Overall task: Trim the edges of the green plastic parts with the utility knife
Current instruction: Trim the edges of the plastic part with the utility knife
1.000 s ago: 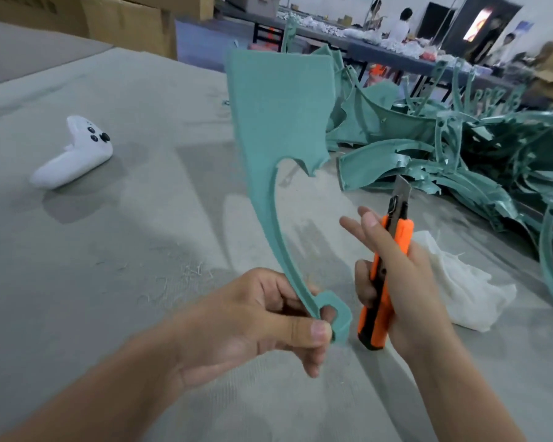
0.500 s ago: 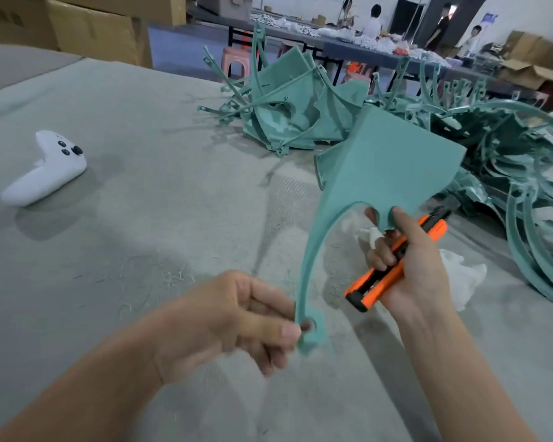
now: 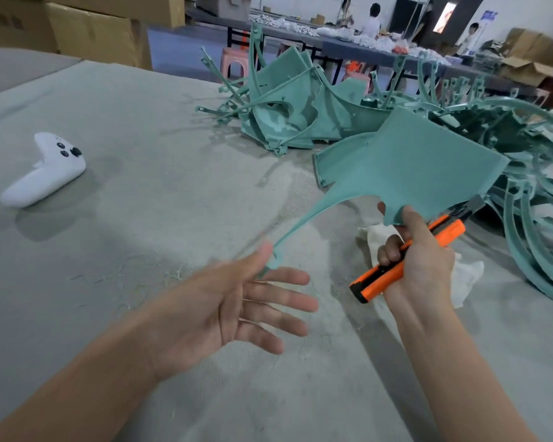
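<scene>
— Where was the green plastic part (image 3: 406, 173)?
— Aloft over the table (image 3: 141, 202): your right hand (image 3: 419, 260) pinched its panel while gripping the utility knife (image 3: 377, 279). Your left hand (image 3: 237, 311) was open, beside the stem.
— Risk?
— 1 hand carried 2 things; I judged the part might twist loose onto the blade.

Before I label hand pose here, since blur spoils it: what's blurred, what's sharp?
Head view: left hand and the thin stem of the green part are motion-blurred; right hand and utility knife look sharp; the white controller casts a soft shadow.
</scene>
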